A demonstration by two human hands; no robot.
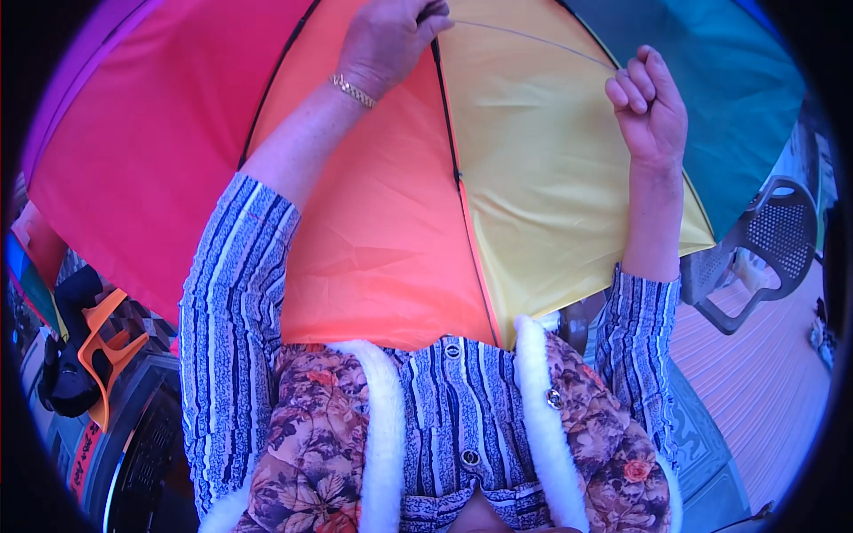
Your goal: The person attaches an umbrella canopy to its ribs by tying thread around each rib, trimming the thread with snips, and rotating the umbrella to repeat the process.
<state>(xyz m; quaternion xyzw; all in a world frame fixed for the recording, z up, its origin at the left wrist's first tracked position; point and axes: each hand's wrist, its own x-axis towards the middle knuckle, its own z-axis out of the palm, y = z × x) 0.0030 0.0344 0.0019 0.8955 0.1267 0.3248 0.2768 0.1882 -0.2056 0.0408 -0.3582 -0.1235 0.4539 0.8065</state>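
A large open umbrella spreads in front of me, its panels purple, red, orange, yellow and green. Dark thin ribs run across the cloth. My left hand, a gold band at its wrist, is closed at the upper edge around a dark umbrella rib between the orange and yellow panels; part of its fingers is cut off. From there a thin pale thread stretches over the yellow panel to my right hand. That hand is raised with curled fingers, closed on the thread's end. Whether a needle is in it I cannot tell.
A grey plastic chair with a perforated back stands at the right. To the left are an orange plastic frame and a black object beside it. Someone else's arm or sleeve seems to show at the far left.
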